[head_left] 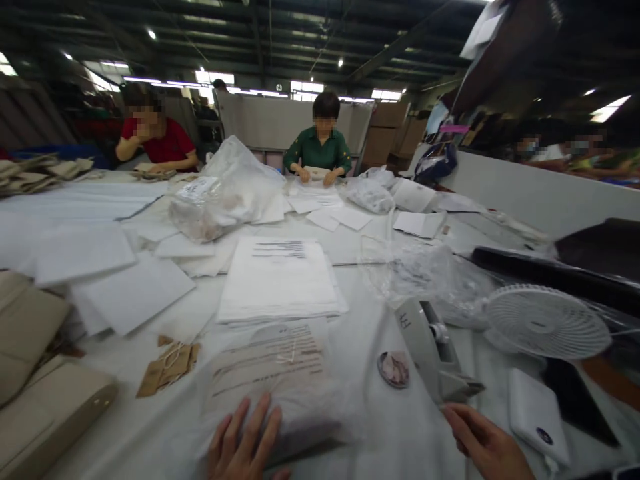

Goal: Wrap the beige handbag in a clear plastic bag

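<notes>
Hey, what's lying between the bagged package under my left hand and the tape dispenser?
In the head view, a small round object lies there, right of the bagged package and left of the tape dispenser.

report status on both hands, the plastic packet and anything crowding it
Left hand spread on plastic packet. Right hand at near end of tape dispenser, grip unclear. White printed stack just beyond packet.

A person in green (pixel 320 150) is facing this way at twelve o'clock; a white fan (pixel 545 320) and a white device (pixel 535 413) are resting towards four.
</notes>
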Demonstrator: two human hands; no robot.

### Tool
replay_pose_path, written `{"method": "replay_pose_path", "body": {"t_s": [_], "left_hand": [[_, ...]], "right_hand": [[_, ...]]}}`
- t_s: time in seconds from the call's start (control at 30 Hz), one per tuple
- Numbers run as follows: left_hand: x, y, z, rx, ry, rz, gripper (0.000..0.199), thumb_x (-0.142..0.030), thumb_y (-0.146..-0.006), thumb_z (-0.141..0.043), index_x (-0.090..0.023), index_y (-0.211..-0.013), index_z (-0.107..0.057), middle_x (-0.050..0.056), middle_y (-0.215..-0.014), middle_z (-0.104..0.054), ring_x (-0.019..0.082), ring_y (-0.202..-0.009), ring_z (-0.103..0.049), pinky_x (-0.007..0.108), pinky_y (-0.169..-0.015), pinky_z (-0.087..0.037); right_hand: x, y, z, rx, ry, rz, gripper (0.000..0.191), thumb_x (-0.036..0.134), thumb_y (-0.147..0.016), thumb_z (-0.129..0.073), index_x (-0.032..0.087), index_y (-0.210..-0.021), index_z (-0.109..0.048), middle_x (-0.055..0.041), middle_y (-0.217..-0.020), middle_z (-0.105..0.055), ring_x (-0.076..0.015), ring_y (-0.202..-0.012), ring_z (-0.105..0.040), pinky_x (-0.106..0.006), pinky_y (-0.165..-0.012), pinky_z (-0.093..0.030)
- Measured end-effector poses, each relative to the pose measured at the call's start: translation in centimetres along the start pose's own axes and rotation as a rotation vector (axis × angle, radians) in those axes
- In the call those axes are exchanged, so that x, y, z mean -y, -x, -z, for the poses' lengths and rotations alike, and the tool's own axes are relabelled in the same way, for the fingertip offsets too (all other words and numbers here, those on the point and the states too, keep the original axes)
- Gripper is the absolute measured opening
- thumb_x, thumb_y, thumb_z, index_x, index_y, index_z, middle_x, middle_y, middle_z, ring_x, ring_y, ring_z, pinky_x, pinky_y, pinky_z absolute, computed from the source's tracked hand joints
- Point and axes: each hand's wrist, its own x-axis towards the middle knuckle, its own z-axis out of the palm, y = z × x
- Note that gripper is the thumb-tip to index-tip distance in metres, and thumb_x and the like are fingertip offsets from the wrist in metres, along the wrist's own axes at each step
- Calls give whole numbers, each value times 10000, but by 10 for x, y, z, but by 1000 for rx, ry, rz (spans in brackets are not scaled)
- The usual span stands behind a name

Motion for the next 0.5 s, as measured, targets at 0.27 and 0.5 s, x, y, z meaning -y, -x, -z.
{"method": "replay_pose_path", "body": {"t_s": [0.27, 0.5], "left_hand": [[-6, -6, 6, -34, 230, 156, 626, -700, -749, -623, -331, -1254, -602, 4, -1288, -649, 297, -1211, -471, 421, -1104, -172], [-10, -7, 0, -108, 260, 187, 599, -703, -758, -605, -347, -1239, -614, -21, -1262, -667, 271, -1205, -483, 375, -1162, -99]], "right_hand": [[211, 9, -62, 868, 623, 1031, 189, 263, -933, -529, 237, -872, -706, 7, -806, -717, -133, -762, -649, -223, -716, -449], [235, -16, -137, 991, 1055, 1225, 93, 223, -792, -672, 184, -795, -756, -75, -713, -733, -227, -708, -655, -287, -572, -377]]}}
